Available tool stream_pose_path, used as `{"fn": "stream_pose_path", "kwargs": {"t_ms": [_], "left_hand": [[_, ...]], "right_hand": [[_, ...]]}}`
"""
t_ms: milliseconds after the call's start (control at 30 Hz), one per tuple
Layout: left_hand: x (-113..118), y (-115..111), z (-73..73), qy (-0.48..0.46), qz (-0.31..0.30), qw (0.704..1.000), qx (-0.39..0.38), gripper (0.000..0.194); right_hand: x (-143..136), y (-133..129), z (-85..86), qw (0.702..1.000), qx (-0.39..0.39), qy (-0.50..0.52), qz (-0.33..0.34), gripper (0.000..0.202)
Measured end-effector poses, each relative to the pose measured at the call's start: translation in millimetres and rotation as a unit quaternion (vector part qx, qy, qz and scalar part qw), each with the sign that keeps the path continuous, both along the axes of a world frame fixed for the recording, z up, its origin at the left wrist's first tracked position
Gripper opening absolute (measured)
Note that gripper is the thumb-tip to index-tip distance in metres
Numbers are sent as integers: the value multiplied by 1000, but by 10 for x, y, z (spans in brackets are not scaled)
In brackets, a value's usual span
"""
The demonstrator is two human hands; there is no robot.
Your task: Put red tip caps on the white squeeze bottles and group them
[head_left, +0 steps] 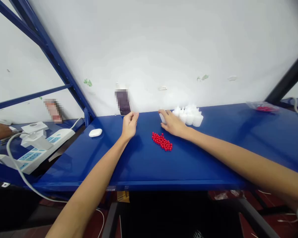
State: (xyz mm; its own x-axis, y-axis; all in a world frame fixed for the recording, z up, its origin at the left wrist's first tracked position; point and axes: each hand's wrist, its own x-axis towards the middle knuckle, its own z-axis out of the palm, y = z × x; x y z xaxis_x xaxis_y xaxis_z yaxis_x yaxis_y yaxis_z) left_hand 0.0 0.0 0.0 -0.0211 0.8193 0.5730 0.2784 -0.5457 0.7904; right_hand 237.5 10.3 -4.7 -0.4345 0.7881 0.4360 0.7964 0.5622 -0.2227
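My left hand (130,124) is raised over the blue table (139,168), its fingers pinched together in front of a propped phone (124,105); whatever the pinch holds is too small to make out. To the right, my right hand (172,123) has its fingers round a small white bottle (162,118), partly hidden by them. Several white bottles (190,116) stand in a group just beyond that hand, near the wall. A patch of small red caps (162,141) lies on the table between my hands, nearer the front edge.
A white earbud case (95,133) lies left of my left hand. At the back right is a clear bag with red pieces (264,107). Past the blue frame at left are a power strip (46,148), white parts (36,134) and another person's hand (0,131).
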Motion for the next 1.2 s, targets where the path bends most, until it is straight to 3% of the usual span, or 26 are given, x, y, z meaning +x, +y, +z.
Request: {"fn": "stream_pose_path", "kwargs": {"t_ms": [100, 233, 333, 400, 467, 533, 600, 667, 767, 833, 900, 967, 1067, 1200], "left_hand": [[-29, 6, 0, -13, 28, 1000, -3, 43], [-109, -49, 46, 83, 66, 994, 14, 47], [-148, -72, 58, 93, 86, 992, -17, 49], [-124, -67, 60, 60, 92, 993, -34, 39], [-55, -52, 70, -22, 70, 994, -83, 26], [36, -39, 92, -124, 21, 980, -153, 38], [118, -36, 118, -182, -44, 967, -171, 47], [164, -47, 136, -192, -97, 968, -129, 52], [152, -66, 131, -155, -130, 975, -97, 54], [108, -66, 107, -115, -134, 975, -136, 52], [53, -51, 76, -84, -114, 976, -168, 46], [-2, -27, 48, -63, -73, 980, -173, 37], [-59, 0, 27, -4, -28, 985, -173, 30], [-51, -30, 38, 163, 51, 972, -161, 32]], "right_hand": [[-31, 107, -38, 997, -11, 51, 48, 53], [-124, 227, -19, 989, -35, 98, 107, 53], [-259, 275, 20, 975, -91, 168, 116, 55], [-372, 276, 47, 958, -129, 230, 112, 57], [-498, 237, 77, 938, -146, 287, 127, 58], [-630, 154, 118, 921, -147, 317, 171, 58], [-757, 44, 171, 913, -138, 309, 229, 57], [-861, -60, 234, 920, -99, 274, 262, 54], [-913, -146, 339, 964, 2, 186, 189, 48], [-842, -165, 398, 984, 39, 106, 139, 48], [-681, -183, 426, 986, 38, 44, 157, 52], [-458, -219, 412, 981, 22, 31, 190, 53], [-130, -294, 346, 985, -48, 51, 161, 36], [80, -358, 294, 978, -99, -59, 174, 28]]}}
